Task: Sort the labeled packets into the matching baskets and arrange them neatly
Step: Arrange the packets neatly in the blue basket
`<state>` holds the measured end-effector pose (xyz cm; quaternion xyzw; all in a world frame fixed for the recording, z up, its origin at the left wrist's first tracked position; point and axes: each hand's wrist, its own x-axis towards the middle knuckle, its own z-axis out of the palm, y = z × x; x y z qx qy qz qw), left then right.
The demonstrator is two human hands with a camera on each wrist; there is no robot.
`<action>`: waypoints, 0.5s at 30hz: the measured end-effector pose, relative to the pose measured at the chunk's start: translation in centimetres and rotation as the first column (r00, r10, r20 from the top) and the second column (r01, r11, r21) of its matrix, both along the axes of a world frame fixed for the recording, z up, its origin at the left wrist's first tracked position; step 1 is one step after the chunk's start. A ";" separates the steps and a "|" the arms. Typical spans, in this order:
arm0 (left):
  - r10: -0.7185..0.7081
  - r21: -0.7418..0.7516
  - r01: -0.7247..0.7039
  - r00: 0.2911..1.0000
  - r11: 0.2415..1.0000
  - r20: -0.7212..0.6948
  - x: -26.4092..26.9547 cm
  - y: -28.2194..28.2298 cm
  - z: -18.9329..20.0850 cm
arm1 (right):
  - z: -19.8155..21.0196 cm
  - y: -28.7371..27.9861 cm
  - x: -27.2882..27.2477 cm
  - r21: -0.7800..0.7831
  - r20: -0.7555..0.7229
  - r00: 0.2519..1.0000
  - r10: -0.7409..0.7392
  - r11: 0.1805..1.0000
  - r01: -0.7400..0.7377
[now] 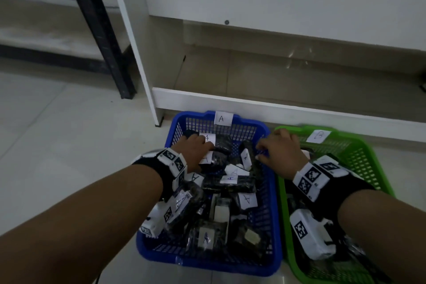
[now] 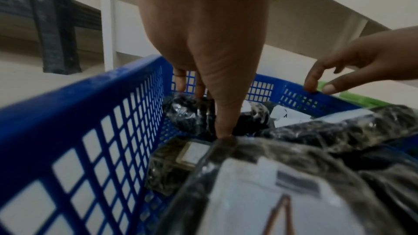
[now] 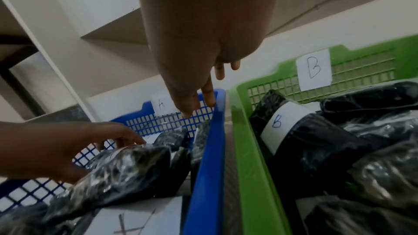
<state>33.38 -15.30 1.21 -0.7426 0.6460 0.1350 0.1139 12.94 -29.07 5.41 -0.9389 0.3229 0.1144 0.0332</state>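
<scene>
My left hand (image 1: 196, 148) is down in the blue plastic mesh basket (image 1: 272, 203) tagged A, fingers pointing straight down, fingertips (image 2: 224, 131) pressing on the black plastic-wrapped packets with white A labels (image 1: 230, 182) heaped inside. My right hand (image 1: 280, 153) hangs over the rim between the two baskets, fingers loosely spread, fingertips at the blue edge, holding nothing. Just beside sits the green plastic mesh basket (image 3: 253, 149) tagged B, with black B-labelled packets (image 3: 305, 142) in it.

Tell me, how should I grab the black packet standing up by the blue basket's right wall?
Probably pinch the top edge of the upright packet from above. It stands on end against the blue basket wall, and only its top sticks clear of the others.
</scene>
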 end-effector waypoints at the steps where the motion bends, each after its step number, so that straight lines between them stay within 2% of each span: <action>1: 0.004 0.016 -0.004 1.000 1.000 0.006 0.0 0.0 -0.3 | -0.3 0.1 0.1 -0.015 -0.006 1.000 0.023 1.000 -0.023; 4: 0.038 0.047 -0.036 0.999 0.998 -0.030 0.2 -0.1 -0.6 | -1.3 0.7 0.7 -0.018 -0.068 0.997 0.037 0.999 -0.039; 9: 0.087 0.051 -0.080 0.982 0.996 -0.166 1.0 -0.3 -0.2 | -2.9 1.3 1.5 -0.009 -0.169 0.986 0.016 1.000 -0.018; 15: 0.096 -0.066 -0.114 0.970 0.991 -0.223 1.9 -0.1 -0.6 | -3.0 1.5 2.2 0.046 -0.098 0.995 -0.037 0.998 0.042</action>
